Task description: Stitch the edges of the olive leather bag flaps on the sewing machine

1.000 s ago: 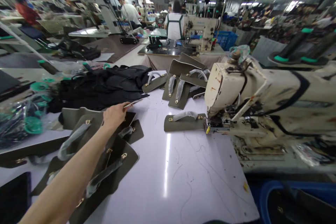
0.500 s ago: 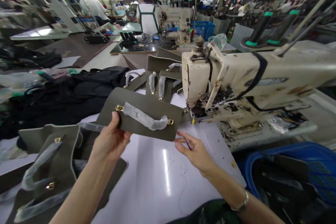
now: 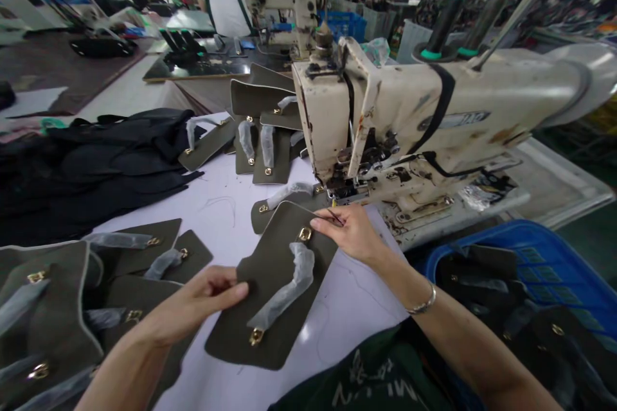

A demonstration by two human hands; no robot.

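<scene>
1. A heap of black fabric (image 3: 96, 148) is spread over the far left of the white worktop (image 3: 231, 244), with dark olive, leather-like panels (image 3: 60, 316) piled nearer.
2. The side of one dark olive flat panel (image 3: 270, 270), fitted with a plastic-wrapped handle (image 3: 303, 266), is pinched by the left hand (image 3: 209, 298).
3. This panel is held slanted above the worktop, its upper end gripped by the right hand (image 3: 357, 234), in which a thin dark object (image 3: 336, 216) is also held.
4. Beyond, a cream sewing machine (image 3: 400, 96) is seen.
5. Handled panels are contained in a blue plastic basket (image 3: 549, 263).
</scene>
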